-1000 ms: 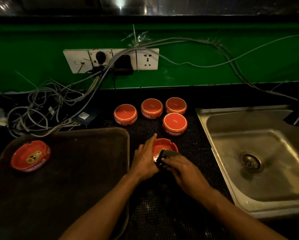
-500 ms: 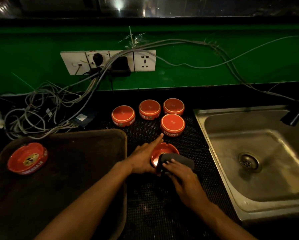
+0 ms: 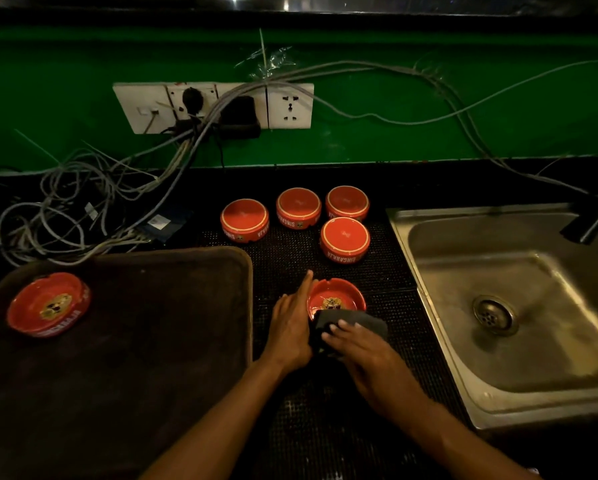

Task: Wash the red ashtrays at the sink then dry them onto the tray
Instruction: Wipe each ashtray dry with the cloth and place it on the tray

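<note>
- The big dark tray (image 3: 172, 341) sits on the left side of the counter. One red ashtray (image 3: 48, 304) lies right side up in its far left corner, with a gold picture in the middle.
- The metal sink (image 3: 519, 341) is on the right. It has a round drain (image 3: 494, 314) in the bottom. A dark tap (image 3: 592, 225) pokes in at its far right corner.
- Four more red ashtrays (image 3: 344, 240) stand upside down on the black bumpy mat (image 3: 325, 427), between the tray and the sink. Three are in a row at the back and one is just in front of them.
- The wall (image 3: 429, 140) behind is green. A white strip of plug sockets (image 3: 214, 106) is on it, with black plugs pushed in.
- Lots of grey wires (image 3: 82, 209) hang from the sockets and pile up on the counter at the left. More wires run along the wall to the right.
- The room is dim.
- One red ashtray (image 3: 335, 296) lies right side up on the mat, just in front of the four upside-down ones.
- The left hand (image 3: 292, 327) touches the left side of this ashtray. Its fingers are straight, and one finger points along the rim.
- The right hand (image 3: 363, 351) presses a dark cloth (image 3: 356, 323) onto the near edge of the ashtray. Its fingers lie flat on top of the cloth.
</note>
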